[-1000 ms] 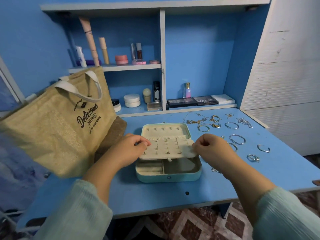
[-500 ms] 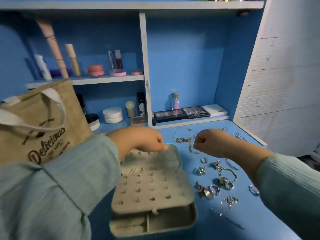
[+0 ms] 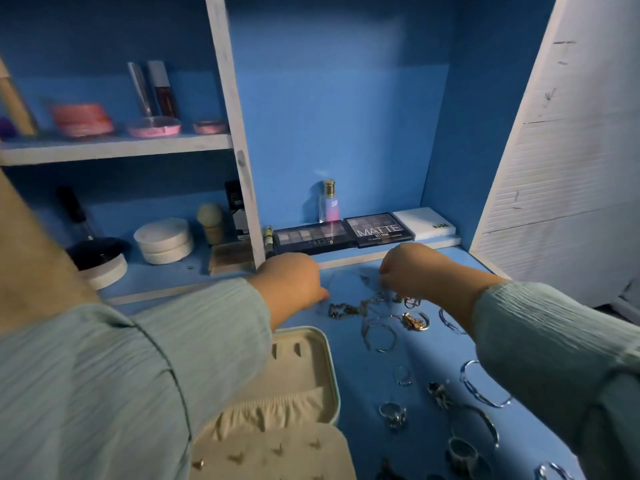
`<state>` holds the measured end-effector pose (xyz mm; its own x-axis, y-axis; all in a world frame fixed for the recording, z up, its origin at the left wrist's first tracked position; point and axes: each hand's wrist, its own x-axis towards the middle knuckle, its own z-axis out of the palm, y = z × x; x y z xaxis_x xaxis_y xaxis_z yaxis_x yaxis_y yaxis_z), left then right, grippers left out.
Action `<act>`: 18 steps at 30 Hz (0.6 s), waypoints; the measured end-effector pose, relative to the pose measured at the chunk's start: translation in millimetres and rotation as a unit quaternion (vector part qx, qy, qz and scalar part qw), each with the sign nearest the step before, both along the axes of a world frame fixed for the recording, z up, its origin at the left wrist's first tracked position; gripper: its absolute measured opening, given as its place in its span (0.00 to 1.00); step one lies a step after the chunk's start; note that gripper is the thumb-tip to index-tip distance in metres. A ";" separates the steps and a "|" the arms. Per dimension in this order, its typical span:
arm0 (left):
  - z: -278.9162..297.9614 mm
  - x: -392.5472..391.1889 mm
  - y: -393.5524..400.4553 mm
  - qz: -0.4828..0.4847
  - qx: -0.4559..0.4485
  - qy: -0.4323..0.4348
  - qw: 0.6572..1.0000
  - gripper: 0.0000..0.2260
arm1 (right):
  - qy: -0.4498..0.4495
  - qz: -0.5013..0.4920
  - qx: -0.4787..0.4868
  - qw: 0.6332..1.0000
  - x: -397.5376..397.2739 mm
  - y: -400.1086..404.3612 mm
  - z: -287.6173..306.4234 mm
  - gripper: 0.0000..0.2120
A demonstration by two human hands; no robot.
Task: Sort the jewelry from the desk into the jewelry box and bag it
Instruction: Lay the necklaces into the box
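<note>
The open jewelry box (image 3: 330, 372) with its cream lining and ring tray (image 3: 277, 452) sits bottom centre, partly under my left sleeve. To its right, jewelry is scattered on the blue desk: a gold chain (image 3: 343, 310), a gold pendant (image 3: 412, 321), a silver bangle (image 3: 379, 336) and several rings (image 3: 393, 414). Both hands reach to the back of the desk. My left hand (image 3: 294, 282) and right hand (image 3: 415, 270) have curled fingers and pinch the two ends of a thin chain (image 3: 346, 276). The bag is out of clear view.
Eyeshadow palettes (image 3: 379, 230), a perfume bottle (image 3: 328, 202) and a white case (image 3: 427, 223) line the ledge just behind my hands. Cream jars (image 3: 164, 240) and cosmetics fill the left shelves. A white upright (image 3: 242, 188) divides them. A white panel (image 3: 571, 168) bounds the right side.
My head moved forward and down. Both hands left the box's ring tray and reached to the chains at the back of the desk. The bag slid out of view to the left.
</note>
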<state>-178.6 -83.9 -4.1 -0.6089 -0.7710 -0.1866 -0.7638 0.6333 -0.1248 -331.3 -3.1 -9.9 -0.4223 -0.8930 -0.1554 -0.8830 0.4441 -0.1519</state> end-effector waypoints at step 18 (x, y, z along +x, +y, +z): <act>-7.5 -3.5 -6.9 0.040 0.059 0.077 0.994 0.15 | -0.033 -0.019 -0.037 0.999 5.0 -8.9 -2.2 0.10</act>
